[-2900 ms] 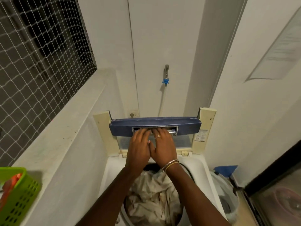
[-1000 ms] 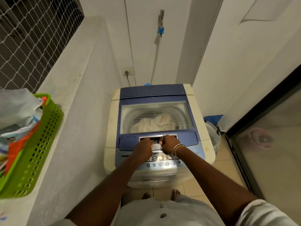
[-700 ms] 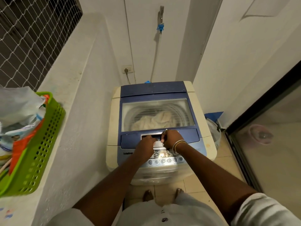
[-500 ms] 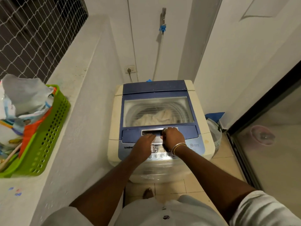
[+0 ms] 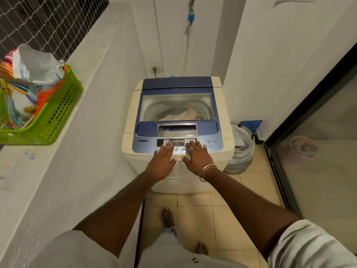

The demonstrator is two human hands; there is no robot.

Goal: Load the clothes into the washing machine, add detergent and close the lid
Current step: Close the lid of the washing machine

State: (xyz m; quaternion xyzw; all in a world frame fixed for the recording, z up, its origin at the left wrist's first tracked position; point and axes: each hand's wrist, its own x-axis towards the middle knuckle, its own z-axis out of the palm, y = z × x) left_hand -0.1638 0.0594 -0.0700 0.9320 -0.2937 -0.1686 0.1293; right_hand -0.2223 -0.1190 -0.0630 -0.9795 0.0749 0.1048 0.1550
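Lid point(image 5: 176, 107) down over the clothes point(image 5: 181, 116).
Left hand point(image 5: 161, 163) and right hand point(image 5: 195, 156) have left its handle point(image 5: 176, 129) for the panel point(image 5: 176, 144), fingers straight, holding nothing; task looks done.

A green slotted basket point(image 5: 58, 113) sits on the white ledge point(image 5: 92, 78) by its outer edge, stuffed with a white plastic bag point(image 5: 38, 60) and colourful packets point(image 5: 23, 89). Netting point(image 5: 48, 22) rises behind the ledge. A socket point(image 5: 156, 68) and a blue-tipped tap point(image 5: 191, 14) are on the far wall. A woven basket point(image 5: 240, 161) stands on the tiled floor point(image 5: 228, 219) near the glass door point(image 5: 318, 186)
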